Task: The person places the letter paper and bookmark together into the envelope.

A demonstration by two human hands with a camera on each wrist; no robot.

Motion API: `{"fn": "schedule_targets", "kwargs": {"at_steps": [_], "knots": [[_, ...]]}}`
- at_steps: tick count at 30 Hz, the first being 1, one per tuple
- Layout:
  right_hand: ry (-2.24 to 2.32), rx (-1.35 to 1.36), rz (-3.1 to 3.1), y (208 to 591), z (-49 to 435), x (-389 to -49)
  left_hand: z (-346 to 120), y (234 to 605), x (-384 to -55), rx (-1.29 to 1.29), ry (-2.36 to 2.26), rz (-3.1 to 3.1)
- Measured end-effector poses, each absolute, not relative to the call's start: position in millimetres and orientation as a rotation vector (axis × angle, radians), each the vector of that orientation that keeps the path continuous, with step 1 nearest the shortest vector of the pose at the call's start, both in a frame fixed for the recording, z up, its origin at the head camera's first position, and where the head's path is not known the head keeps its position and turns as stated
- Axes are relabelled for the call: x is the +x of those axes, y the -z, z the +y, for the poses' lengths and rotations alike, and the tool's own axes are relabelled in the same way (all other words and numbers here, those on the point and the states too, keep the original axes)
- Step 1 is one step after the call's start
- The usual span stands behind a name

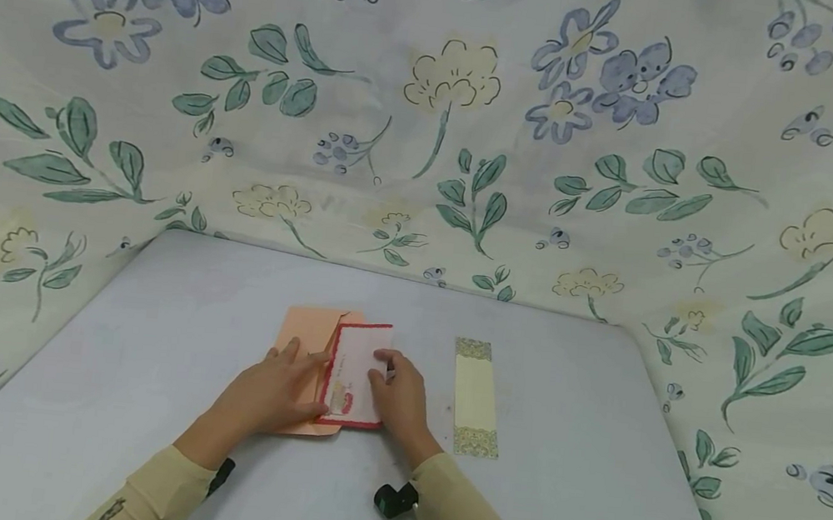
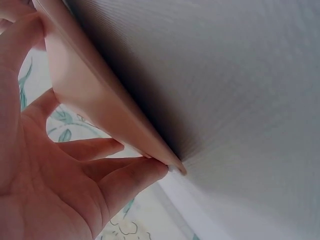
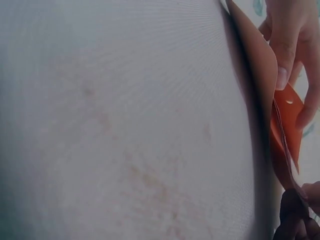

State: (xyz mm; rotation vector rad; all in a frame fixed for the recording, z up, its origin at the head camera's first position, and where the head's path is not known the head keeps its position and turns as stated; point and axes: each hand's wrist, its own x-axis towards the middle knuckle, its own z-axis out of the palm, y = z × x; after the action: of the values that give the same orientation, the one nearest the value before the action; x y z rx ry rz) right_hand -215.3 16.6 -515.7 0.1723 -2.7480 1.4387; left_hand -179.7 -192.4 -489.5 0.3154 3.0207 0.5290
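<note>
A peach envelope (image 1: 308, 325) lies on the white table, its open side facing right. Partly inside it is a white card (image 1: 362, 372) with a red border and a small red picture; its left edge sits in the envelope's mouth. My left hand (image 1: 264, 392) rests on the envelope, fingers spread and thumb near the card's lower left corner. In the left wrist view, fingertips touch the envelope (image 2: 85, 85) along its edge. My right hand (image 1: 403, 397) pinches the card's right edge between thumb and fingers. The right wrist view shows the envelope (image 3: 257, 55) bulging open around the card's edge.
A cream paper strip (image 1: 475, 391) with glittery gold ends lies to the right of my right hand. The white table (image 1: 568, 408) meets a floral-patterned cloth (image 1: 359, 229) at its back and sides. A black wrist device (image 1: 395, 501) sits by my right cuff.
</note>
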Motion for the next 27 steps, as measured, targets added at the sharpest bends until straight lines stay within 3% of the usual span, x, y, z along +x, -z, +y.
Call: {"fn": "schedule_targets", "kwargs": {"at_steps": [27], "knots": [[-1.464,0.2,-2.728,518.0,13.1,-216.0,-191.7,486.9,-179.6,0.306,-0.536,3.003]]}}
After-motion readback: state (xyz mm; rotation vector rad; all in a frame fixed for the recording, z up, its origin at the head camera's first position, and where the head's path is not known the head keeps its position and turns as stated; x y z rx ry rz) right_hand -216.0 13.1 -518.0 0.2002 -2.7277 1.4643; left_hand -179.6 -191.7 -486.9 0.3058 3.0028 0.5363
